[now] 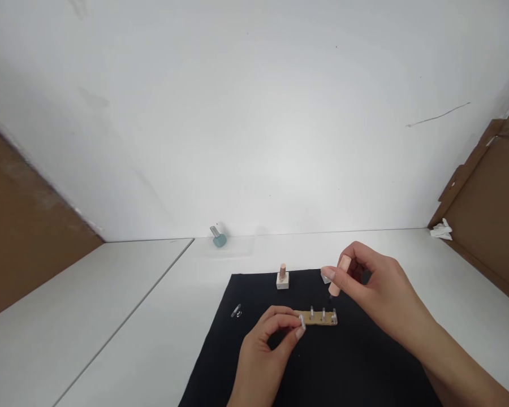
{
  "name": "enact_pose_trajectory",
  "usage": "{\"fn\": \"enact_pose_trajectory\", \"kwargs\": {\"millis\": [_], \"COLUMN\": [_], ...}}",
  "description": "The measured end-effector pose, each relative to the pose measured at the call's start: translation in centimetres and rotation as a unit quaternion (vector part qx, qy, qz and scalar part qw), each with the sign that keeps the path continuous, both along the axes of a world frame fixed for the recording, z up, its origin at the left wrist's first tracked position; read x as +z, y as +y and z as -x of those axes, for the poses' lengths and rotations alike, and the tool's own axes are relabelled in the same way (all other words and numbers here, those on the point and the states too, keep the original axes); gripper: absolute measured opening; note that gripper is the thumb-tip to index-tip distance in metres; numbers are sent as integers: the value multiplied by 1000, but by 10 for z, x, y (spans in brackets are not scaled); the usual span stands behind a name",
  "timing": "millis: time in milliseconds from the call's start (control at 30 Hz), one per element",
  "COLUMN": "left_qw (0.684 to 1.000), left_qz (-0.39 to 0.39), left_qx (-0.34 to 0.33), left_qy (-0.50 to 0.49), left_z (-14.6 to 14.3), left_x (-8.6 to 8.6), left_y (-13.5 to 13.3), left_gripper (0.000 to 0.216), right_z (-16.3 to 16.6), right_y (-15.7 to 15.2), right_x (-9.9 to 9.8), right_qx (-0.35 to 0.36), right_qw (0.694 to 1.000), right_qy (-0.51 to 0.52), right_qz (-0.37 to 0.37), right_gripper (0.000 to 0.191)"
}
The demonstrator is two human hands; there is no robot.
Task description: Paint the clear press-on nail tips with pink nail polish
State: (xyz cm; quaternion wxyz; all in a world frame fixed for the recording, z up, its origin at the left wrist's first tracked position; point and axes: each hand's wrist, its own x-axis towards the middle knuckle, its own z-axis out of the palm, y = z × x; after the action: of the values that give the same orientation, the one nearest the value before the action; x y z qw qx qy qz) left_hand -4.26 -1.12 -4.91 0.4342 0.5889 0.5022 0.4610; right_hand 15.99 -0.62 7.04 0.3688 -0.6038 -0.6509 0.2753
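Observation:
A tan strip (320,317) with several clear nail tips on pegs lies on a black mat (343,362). My left hand (265,350) pinches the strip's left end, fingers closed around it. My right hand (375,291) holds a peach nail-polish cap with its brush (338,277) pointing down, just above the strip's right end. An open white polish bottle with a peach neck (282,277) stands upright at the mat's far edge, left of my right hand.
A teal polish bottle (218,237) lies tilted by the white wall. A small clear piece (236,311) rests on the white table left of the mat. Crumpled white tissue (441,230) sits at the far right beside a brown board.

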Motion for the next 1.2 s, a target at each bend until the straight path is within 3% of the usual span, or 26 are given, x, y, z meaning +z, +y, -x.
{"fn": "enact_pose_trajectory", "kwargs": {"millis": [167,600,1200], "left_qw": [998,991,984], "left_qz": [-21,-34,-20], "left_qx": [48,73,76], "left_qy": [44,107,160], "left_z": [-10,-14,-15], "left_x": [-6,-40,-38], "left_y": [4,23,24], "left_gripper": [9,16,20], "right_z": [-3,-11,-10], "right_y": [-1,-2,1], "right_x": [2,6,3], "right_qx": [0,-9,-7], "right_qw": [1000,999,999], "right_qy": [-9,-1,-3], "right_qz": [-4,-40,-38], "right_gripper": [32,35,34]}}
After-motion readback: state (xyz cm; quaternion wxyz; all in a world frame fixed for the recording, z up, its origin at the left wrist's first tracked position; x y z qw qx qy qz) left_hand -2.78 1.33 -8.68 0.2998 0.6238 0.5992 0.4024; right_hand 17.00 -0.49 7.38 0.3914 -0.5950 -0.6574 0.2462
